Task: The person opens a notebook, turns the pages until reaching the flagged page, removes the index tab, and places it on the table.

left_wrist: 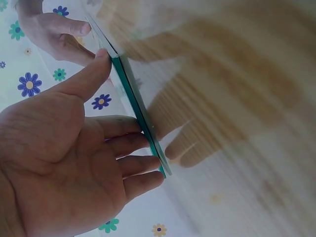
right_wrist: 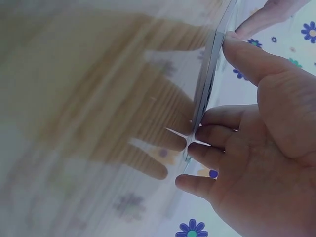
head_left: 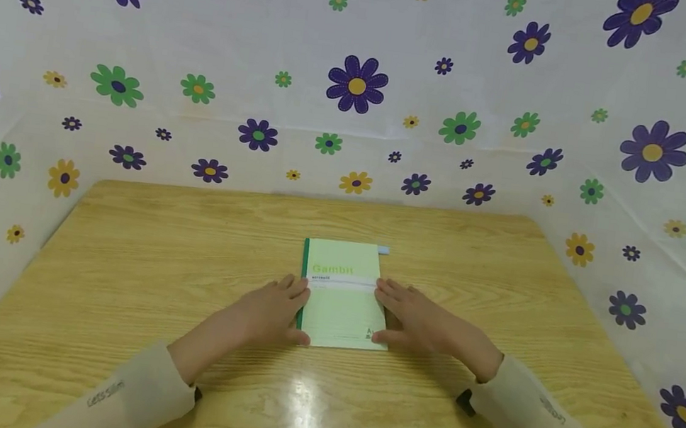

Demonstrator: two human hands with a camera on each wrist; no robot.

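Observation:
A pale green notebook (head_left: pixel 340 313) with "Gambit" on its cover and a white band across it lies flat on the wooden table. Its dark green spine (left_wrist: pixel 133 94) faces my left hand (head_left: pixel 269 312). That hand's fingertips touch the spine side, and the thumb is at the near left corner. Along the opposite side, my right hand (head_left: pixel 423 320) has its fingertips at the page edges (right_wrist: pixel 208 74) and its thumb by the near right corner. Fingers of both hands are extended, not curled round the notebook. A small pale blue piece (head_left: pixel 384 250) sticks out at the notebook's far right corner.
The glossy wooden table (head_left: pixel 151 255) reflects the hands and a bright light patch near its front. White cloth (head_left: pixel 242 37) printed with flowers encloses it at the back and both sides.

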